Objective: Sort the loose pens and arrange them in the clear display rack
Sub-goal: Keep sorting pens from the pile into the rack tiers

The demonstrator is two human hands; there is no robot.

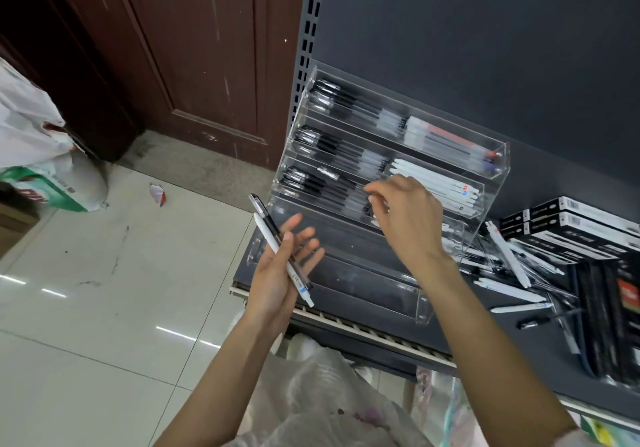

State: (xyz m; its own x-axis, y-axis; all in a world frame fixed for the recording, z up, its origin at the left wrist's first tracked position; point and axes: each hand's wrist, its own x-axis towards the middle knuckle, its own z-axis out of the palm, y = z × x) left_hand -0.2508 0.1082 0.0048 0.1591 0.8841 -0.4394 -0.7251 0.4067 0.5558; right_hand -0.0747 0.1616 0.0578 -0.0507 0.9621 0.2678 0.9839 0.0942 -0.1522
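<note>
**Filling the third tier of the pen rack**

The clear display rack (381,176) stands on the dark shelf (519,342), stepped in tiers. The three far tiers hold pens: black-capped ones to the left, white or clear-bodied ones to the right. The two near tiers appear empty.

Your right hand (405,218) is at the third tier, fingers curled down among the black pens there. Whether they pinch a pen cannot be told; the fingertips are partly hidden. Judged from this, you are setting or straightening a pen in that row.

Your left hand (284,273) is held just left of the rack, palm up, fingers spread and relaxed, thumb lying over two pens: a white pen (287,266) and a black-capped pen (265,216) beside it.

Next move: pass one held pen to your right hand and match it to its kind, white to the right, black to the left. Align it with its neighbours.

The loose pens (512,266) still to be sorted lie right of the rack, near the black boxes (571,224).

The boxes carry barcodes; the white pen has small print. None of it is readable.
</note>
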